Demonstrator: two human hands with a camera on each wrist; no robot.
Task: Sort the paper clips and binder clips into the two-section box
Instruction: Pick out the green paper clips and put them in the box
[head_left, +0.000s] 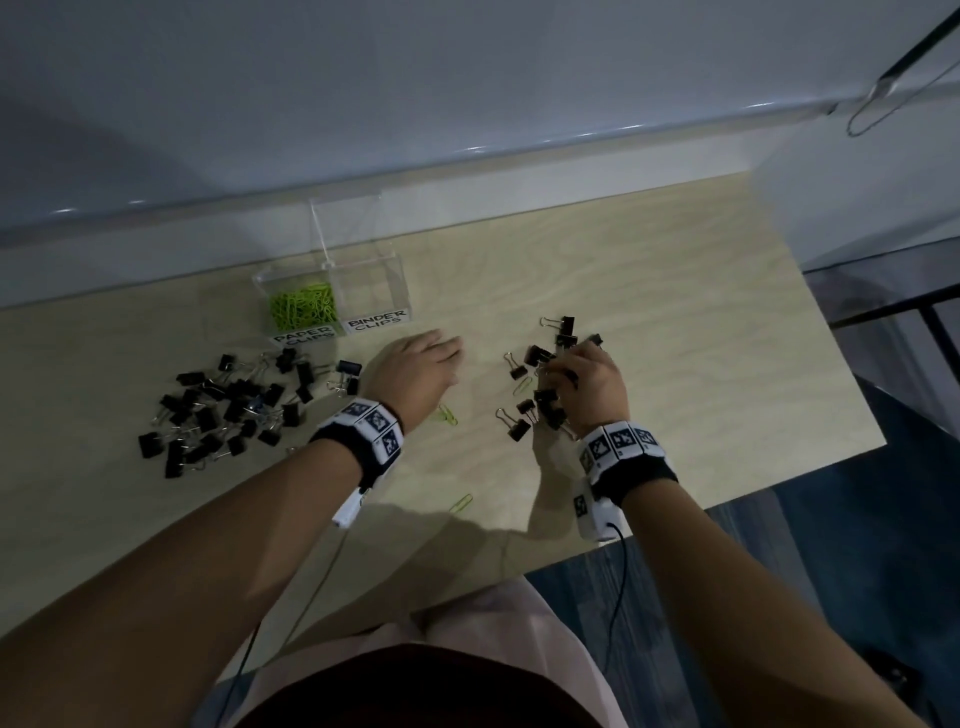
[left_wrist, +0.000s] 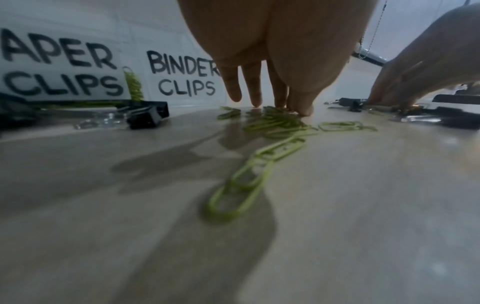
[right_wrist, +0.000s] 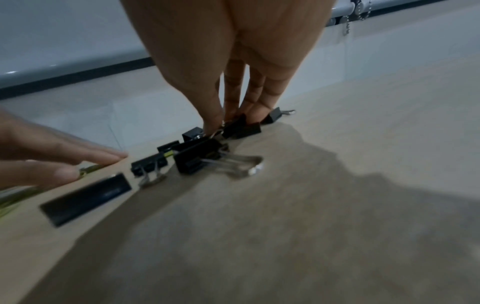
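Note:
A clear two-section box (head_left: 363, 275) stands at the back of the table, labelled PAPER CLIPS and BINDER CLIPS. Its left section holds green paper clips (head_left: 304, 310); the right section looks bare. My left hand (head_left: 422, 364) lies with straight fingers, fingertips (left_wrist: 255, 101) touching the table at a small heap of green paper clips (left_wrist: 275, 123). My right hand (head_left: 584, 376) reaches down into a cluster of black binder clips (head_left: 537, 357). Its thumb and fingers pinch a binder clip (right_wrist: 232, 128) by its wire handle.
A large pile of black binder clips (head_left: 234, 410) lies left of my left wrist. Single green paper clips (head_left: 461, 503) lie on the near table. The table's right edge (head_left: 841, 364) is close to my right hand. A wall runs behind the box.

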